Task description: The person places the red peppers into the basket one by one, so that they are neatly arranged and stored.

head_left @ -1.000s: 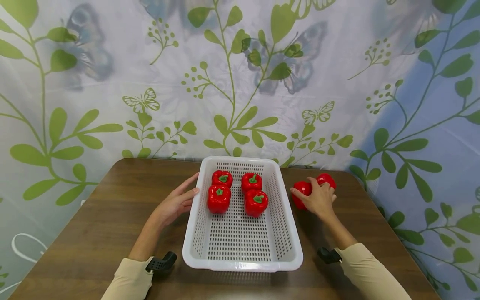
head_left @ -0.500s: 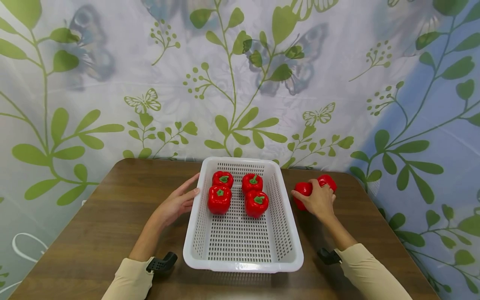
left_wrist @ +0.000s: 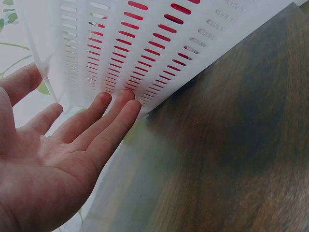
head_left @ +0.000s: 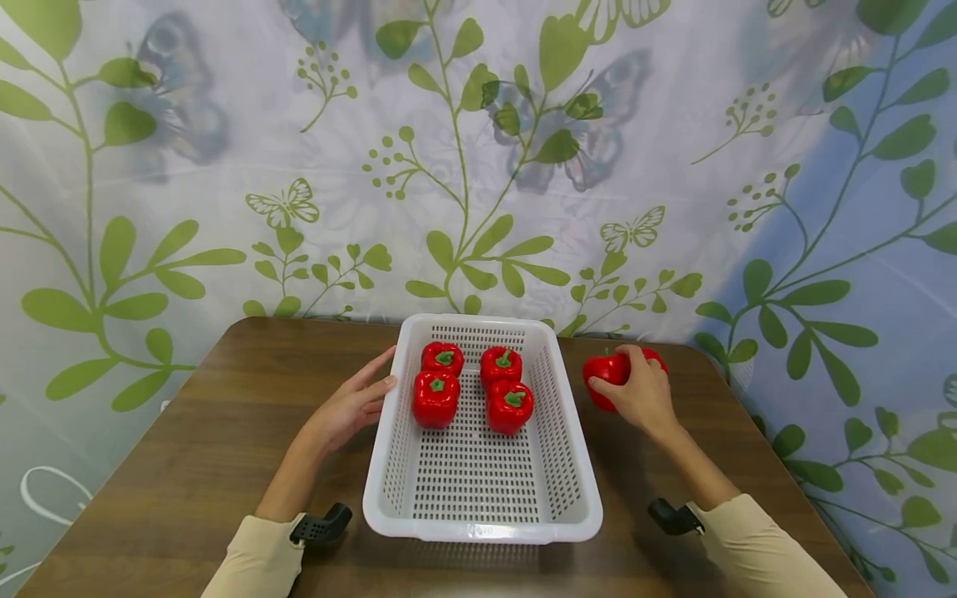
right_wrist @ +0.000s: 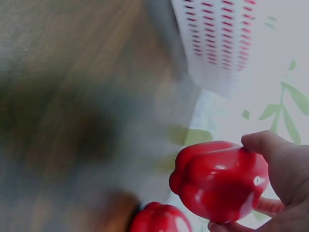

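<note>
In the head view, the right hand [head_left: 645, 392] grips a glossy red bell pepper [head_left: 601, 376] at its ten o'clock; the white perforated plastic basket [head_left: 486, 531] lies toward the pepper's eight o'clock. The left hand [head_left: 350, 413], farther off, extends its fingers at the basket's nine-o'clock wall.

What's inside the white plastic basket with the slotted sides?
Four glossy red bell peppers with green stems, in two pairs toward the far end of the white plastic basket. The nearer floor shows only slotted plastic; the floor directly beneath the peppers is covered, so unseen.
</note>
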Available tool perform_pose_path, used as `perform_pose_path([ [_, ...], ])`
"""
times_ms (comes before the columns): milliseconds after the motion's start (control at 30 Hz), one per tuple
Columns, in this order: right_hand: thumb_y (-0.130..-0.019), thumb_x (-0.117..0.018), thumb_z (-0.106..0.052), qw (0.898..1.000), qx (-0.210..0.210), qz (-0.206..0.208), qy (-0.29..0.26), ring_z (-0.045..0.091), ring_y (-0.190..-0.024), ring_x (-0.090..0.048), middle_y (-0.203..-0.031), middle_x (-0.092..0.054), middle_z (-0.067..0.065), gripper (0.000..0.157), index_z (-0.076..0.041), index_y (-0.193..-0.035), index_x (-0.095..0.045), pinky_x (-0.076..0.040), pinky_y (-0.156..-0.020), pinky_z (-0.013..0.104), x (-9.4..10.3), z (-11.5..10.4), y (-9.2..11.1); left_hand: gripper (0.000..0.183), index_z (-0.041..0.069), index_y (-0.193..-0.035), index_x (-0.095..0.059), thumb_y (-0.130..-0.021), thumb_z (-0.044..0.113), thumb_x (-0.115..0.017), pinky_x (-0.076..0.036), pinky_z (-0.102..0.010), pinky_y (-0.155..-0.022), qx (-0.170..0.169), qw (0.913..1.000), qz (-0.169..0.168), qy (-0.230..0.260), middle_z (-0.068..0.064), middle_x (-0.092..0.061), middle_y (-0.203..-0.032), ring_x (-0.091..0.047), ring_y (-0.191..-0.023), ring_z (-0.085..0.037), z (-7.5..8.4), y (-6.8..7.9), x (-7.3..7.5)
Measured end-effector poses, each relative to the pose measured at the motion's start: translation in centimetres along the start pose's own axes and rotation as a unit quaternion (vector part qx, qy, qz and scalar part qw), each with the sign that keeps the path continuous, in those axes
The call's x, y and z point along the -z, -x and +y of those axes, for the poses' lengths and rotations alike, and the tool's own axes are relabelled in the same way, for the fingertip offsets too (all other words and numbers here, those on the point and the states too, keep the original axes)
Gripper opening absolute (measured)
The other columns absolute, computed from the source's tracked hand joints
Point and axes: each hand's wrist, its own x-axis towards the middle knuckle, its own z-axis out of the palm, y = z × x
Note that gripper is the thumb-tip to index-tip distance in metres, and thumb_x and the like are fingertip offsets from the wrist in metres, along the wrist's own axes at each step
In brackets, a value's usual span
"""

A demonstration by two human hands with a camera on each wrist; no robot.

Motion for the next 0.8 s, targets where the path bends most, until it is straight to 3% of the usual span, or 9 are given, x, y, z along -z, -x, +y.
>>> perform_pose_path([
  [333,-0.087,-0.071,-0.026,0.999,0.026,-0.029,-0.005,0.051,-0.120,-0.048,-0.135,-0.050,0.033,0.073,0.001,-0.148,-0.041,-0.052,-0.091,0.068,2.6,-3.1,0.1,0.062,0.037,-0.162,-0.021,-0.107,0.031,-0.050,-0.051,-0.052,-0.104,0.000,1.0000,0.001,-0.002,-0.018,-0.038,-0.159,-0.056,-0.133,-0.042,-0.1,0.1,0.1],
  [800,-0.081,-0.078,-0.028,0.997,0.053,-0.051,-0.012,0.045,-0.122,-0.051,-0.139,-0.053,0.025,0.078,-0.003,-0.147,-0.043,-0.055,-0.091,0.063,4.3,-8.1,0.4,0.066,0.035,-0.163,-0.017,-0.107,0.030,-0.052,-0.052,-0.052,-0.103,-0.008,1.0000,0.000,-0.004,-0.019,-0.038,-0.158,-0.058,-0.130,-0.042,0.3,0.1,-0.2],
])
